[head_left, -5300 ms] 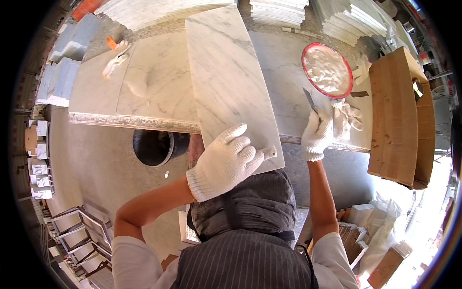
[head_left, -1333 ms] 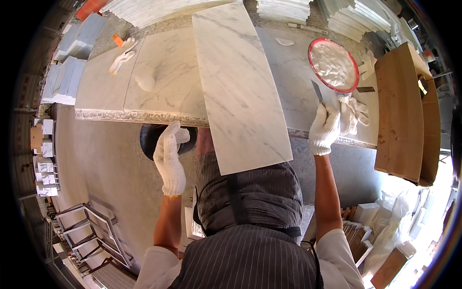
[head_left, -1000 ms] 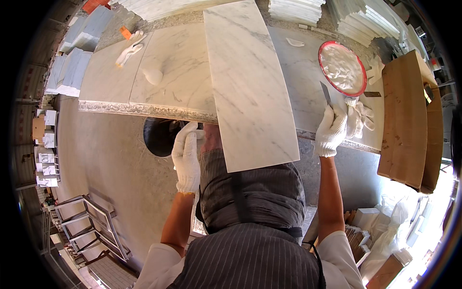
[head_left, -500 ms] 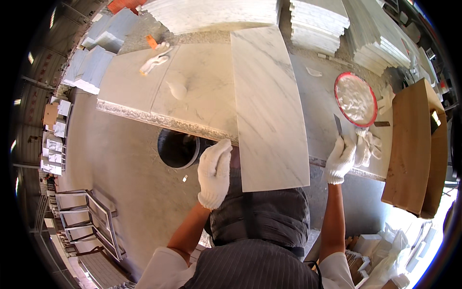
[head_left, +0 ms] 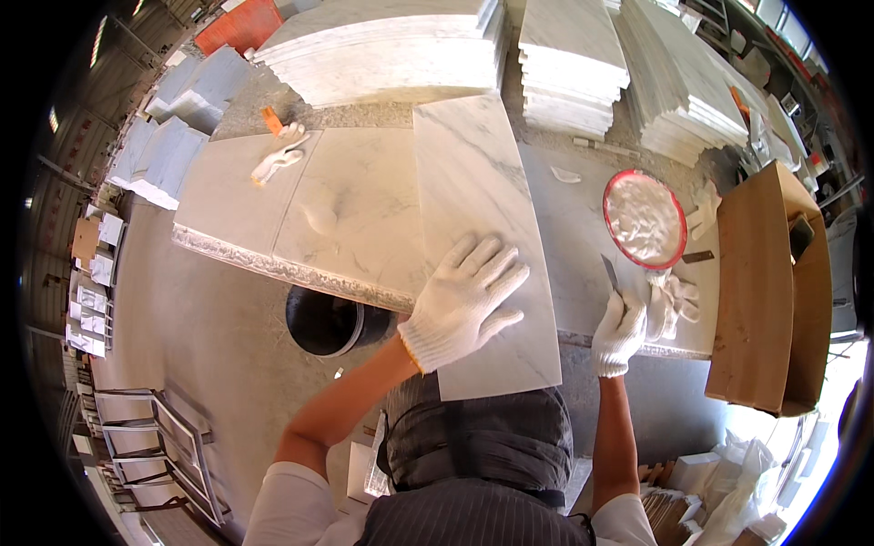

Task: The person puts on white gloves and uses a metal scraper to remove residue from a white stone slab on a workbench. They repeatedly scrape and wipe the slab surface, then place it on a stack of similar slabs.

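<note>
A long white marble slab (head_left: pixel 487 182) with grey veins lies across the worktable, its near end jutting toward my body. My gloved left hand (head_left: pixel 469 296) rests flat on it, fingers spread. In my gloved right hand (head_left: pixel 622 332) is a putty knife (head_left: pixel 610 272), its thin blade pointing up and away, to the right of the slab. Just beyond that hand stands a red-rimmed round container (head_left: pixel 645 221) of white paste. A crumpled white glove (head_left: pixel 672 305) lies between the container and my right hand.
Stone slabs form the worktable (head_left: pixel 360 182); another glove (head_left: pixel 278 162) lies at its far left. A cardboard box (head_left: pixel 756 300) stands at the right end. Stacked marble slabs (head_left: pixel 382 55) line the back. A black bucket (head_left: pixel 323 320) sits on the floor, left of me.
My left hand has moved from beside the slab's near left edge onto its top, opening flat. The right hand still holds the putty knife. The whole view has shifted slightly.
</note>
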A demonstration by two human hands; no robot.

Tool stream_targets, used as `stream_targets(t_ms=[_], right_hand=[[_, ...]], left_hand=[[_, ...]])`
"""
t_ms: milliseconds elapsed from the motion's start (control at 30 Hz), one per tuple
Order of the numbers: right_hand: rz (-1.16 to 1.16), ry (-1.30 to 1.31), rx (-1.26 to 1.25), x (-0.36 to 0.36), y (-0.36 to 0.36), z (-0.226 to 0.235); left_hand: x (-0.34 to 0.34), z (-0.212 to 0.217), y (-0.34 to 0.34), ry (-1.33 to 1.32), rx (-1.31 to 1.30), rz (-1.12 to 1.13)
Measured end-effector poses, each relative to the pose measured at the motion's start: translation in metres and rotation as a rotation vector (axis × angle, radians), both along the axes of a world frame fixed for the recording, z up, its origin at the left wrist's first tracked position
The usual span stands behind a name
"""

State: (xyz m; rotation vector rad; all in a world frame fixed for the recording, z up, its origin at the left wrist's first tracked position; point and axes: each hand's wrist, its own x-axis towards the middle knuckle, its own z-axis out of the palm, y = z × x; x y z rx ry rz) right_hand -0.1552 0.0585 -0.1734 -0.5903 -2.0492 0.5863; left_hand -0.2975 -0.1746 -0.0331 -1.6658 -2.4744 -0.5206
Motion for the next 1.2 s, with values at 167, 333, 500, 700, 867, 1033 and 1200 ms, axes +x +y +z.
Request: stream_targets(t_ms=[167, 333, 500, 700, 867, 1033, 1200], right_hand=[[-0.002, 0.001, 0.057, -0.001, -0.001, 0.003], [0.011, -0.020, 0.073, -0.001, -0.002, 0.003], [0.004, 0.013, 0.122, -0.005, -0.006, 0.003], [-0.006, -0.005, 0.041, -0.003, -0.003, 0.004], [0.048, -0.001, 0.034, 0.001, -0.001, 0.006], [0.177, 0.122, -0.724, 0.025, -0.019, 0.032], [0.412, 0.024, -0.930, 0.068, -0.062, 0.073]], left_hand=[[-0.066, -0.020, 0.021, 0.155, 0.015, 0.082], [-0.133, -0.021, 0.045, 0.044, -0.095, 0.221], [-0.127, -0.029, 0.043, 0.091, -0.260, 0.278], [-0.020, -0.019, 0.035, 0.052, -0.277, -0.049], [0.075, 0.000, 0.006, -0.095, -0.152, -0.237], [0.111, -0.001, -0.017, -0.323, -0.006, -0.369], [0.105, 0.014, -0.048, -0.304, 0.480, 0.073]])
